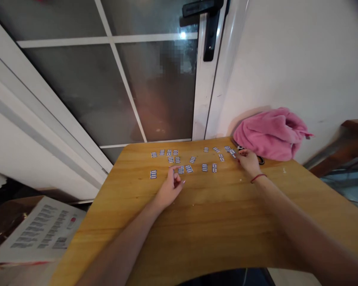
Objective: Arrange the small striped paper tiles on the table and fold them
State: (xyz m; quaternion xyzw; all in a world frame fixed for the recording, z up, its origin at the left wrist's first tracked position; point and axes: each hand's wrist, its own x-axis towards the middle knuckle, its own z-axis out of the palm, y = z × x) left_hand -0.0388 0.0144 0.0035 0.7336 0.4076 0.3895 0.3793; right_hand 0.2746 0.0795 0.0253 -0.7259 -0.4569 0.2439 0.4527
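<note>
Tabletop [214,214]: left hand [169,188] half-curled, right hand [249,162] palm-down.

A white-framed door [201,91] with frosted glass panes [83,91] and a black lever handle [209,35] stands beyond the far edge of the wooden table [214,222]. A plain white wall [304,59] adjoins the door on the right, with brown wooden furniture [328,147] positioned against it. A bright light reflection [183,35] appears on the upper glazing bar; a printed carton [39,228] is located left of the table.
</note>
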